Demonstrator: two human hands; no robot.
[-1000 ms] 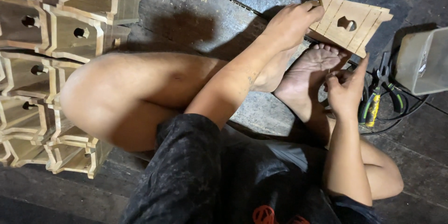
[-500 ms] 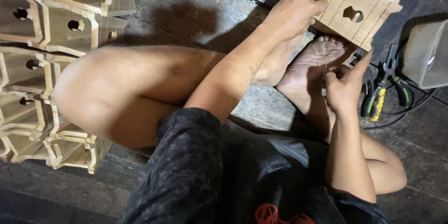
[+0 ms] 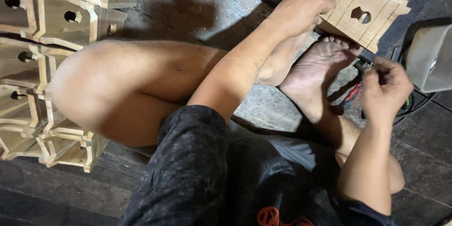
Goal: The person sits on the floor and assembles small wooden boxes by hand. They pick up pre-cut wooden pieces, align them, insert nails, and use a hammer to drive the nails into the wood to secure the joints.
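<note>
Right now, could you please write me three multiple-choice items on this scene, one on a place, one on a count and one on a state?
1. Where does the stack of pale wooden box pieces lie?
A. at the picture's left, beside the bent knee
B. on the person's lap
C. inside the grey plastic tub

2. How many holes show in the face of the slatted wooden piece by the toes?
A. three
B. one
C. none

3. How is the left hand engaged?
A. flat on the floor
B. resting on the knee
C. gripping the slatted piece's edge

Answers: 1 A, the stack fills the left edge; 2 B, a single keyhole-shaped opening shows; 3 C, its fingers close on the edge, while the right hand pinches something too small to tell.
</note>
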